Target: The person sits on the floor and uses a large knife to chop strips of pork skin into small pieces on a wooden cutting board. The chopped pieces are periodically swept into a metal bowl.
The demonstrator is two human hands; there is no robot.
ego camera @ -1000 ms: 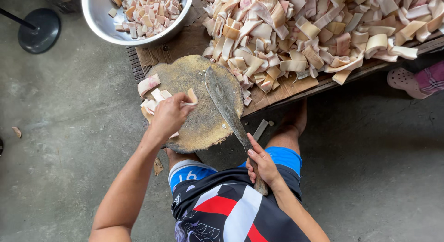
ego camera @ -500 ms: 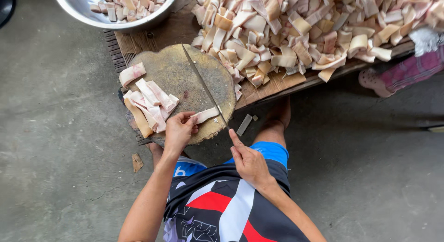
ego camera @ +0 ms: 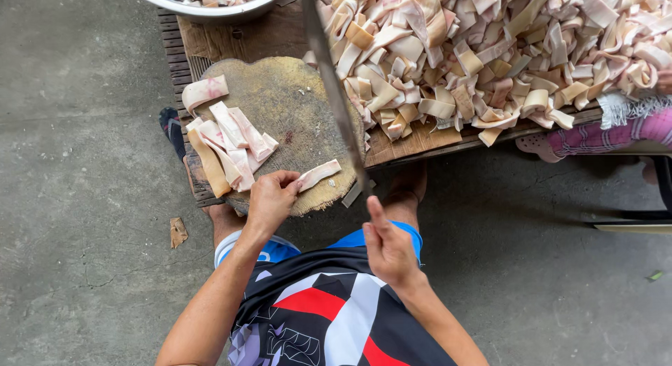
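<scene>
Hands at the block: the left hand (ego camera: 269, 198) pinches a pale strip (ego camera: 318, 174) flat near the block's (ego camera: 294, 114) front edge, while the right hand (ego camera: 387, 248), closed on the handle, has lifted the cleaver (ego camera: 334, 93) from where it lay, blade now raised over the strip. Cut strips (ego camera: 227, 145) lie to the left; an uncut heap (ego camera: 504, 51) covers the pallet (ego camera: 413, 138).

Single head-worn view, looking steeply down from close above onto round chopping block (ego camera: 287, 121), wooden pallet beyond.
</scene>
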